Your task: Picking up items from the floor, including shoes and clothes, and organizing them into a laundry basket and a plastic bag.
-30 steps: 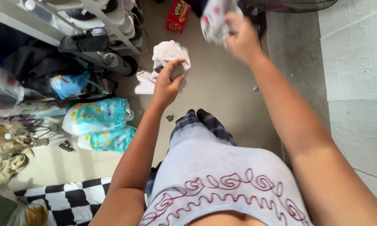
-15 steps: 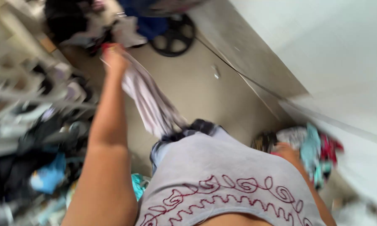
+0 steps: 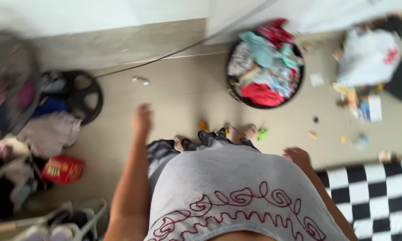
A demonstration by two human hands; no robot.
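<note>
My left hand hangs blurred in front of me over the beige floor, with nothing visible in it. My right hand shows only partly beside my hip, near the edge of the checkered mat; its fingers are too blurred to read. A round black basket heaped with colourful clothes stands on the floor ahead, beyond my feet. A pale pink garment lies in a pile at the left, apart from both hands.
A fan's black round base and its cage stand at the left by the wall. A red box lies near a white shoe rack. A white bag and small scattered items sit at the right.
The view has swung round to the right, bringing the clothes basket ahead of me. The pale cloth is gone from my left hand and the patterned cloth from my right; both arms have dropped.
</note>
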